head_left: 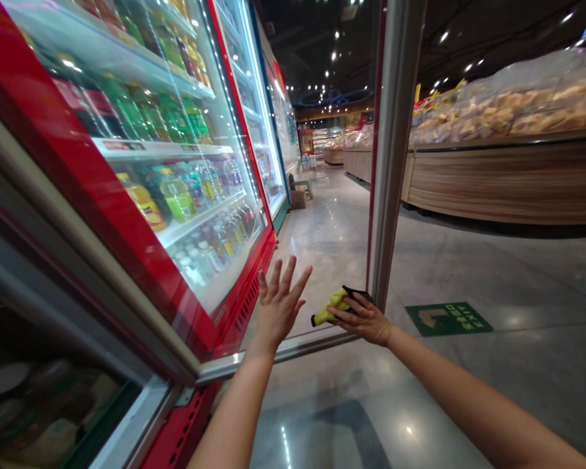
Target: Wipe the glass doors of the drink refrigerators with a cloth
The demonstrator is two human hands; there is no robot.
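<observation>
A framed glass door (322,215) stands swung out from the fridge in front of me, with a grey metal frame (388,189). Low on its pane, near the lower outer corner, my right hand (364,319) presses a yellow and black cloth (336,305), fingers bent over it. My left hand (279,303) is raised at the lower part of the same pane, fingers spread and nothing in them. Whether its palm touches the glass I cannot tell.
Left of the door is a red drinks fridge (244,303) with shelved bottles (176,192). A wooden display counter (508,179) with bagged food (517,107) stands at the right. A green exit sign (449,319) lies on the floor. Small boxes (299,197) sit farther down the aisle.
</observation>
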